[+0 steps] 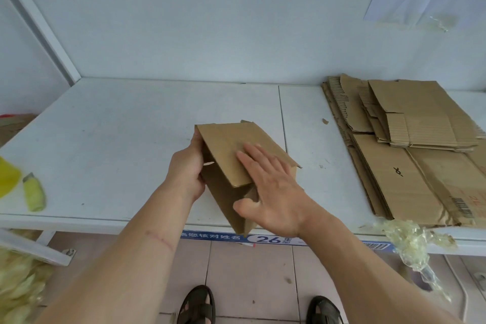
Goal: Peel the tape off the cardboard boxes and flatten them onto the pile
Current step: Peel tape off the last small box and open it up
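1. Two hands are on one small cardboard box (231, 163) at the near edge of the white shelf (118, 123): the left hand (186, 168) grips its left side, while the right hand (273, 187) lies spread flat on top.
2. Even downward pressure is best applied along the creases, before the box is moved right onto the pile (410, 150).
3. "26" is legible on the blue shelf label (265, 239).

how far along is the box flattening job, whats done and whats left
Done: a pile of flattened cardboard lies on the right of the shelf, and peeled tape hangs off its front edge. In hand: one box, left hand holding its side while the right hand presses flat on top. Left: finish collapsing it and add it to the pile. No other unflattened boxes are clearly visible.
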Tool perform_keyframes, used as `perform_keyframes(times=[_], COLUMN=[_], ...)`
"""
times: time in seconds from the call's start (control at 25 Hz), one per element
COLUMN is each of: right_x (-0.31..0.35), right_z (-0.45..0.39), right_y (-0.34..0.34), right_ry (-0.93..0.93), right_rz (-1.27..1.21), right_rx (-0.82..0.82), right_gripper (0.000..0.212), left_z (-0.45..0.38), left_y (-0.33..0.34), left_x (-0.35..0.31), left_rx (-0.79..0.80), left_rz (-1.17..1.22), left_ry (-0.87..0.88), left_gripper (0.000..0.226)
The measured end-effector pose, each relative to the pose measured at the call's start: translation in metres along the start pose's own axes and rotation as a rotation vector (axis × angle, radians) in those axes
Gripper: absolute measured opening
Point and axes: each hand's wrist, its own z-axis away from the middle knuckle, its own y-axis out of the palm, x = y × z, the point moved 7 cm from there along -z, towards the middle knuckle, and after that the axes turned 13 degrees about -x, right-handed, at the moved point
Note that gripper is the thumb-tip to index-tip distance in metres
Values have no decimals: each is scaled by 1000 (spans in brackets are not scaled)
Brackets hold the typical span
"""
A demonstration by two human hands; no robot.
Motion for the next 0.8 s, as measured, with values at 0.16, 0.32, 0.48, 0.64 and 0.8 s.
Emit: perform_keyframes(times=[0.16,0.32,0.48,0.64,0.8], right_x=[13,21,4,-66,-75], right_z=[-7,-17,-24,-23,-22], right_y=[29,37,14,-6,14], right_ry=[-74,-138,83,756,881], right_rz=[135,18,-362,-450,-593], right_rx=[-46,-108,-330,-473,-106], right_gripper=[88,77,51,56,64], left_z=[1,4,-18,-34,-41], left_y=[-4,-2,-17,-22,-17], left_x=[1,3,3,2,1], left_rx=[35,104,-182,-220,-199], left_rz=[6,93,-171,-238,-301], left_ry=[-45,-119,187,301,371], left_gripper=[54,79,52,52,60])
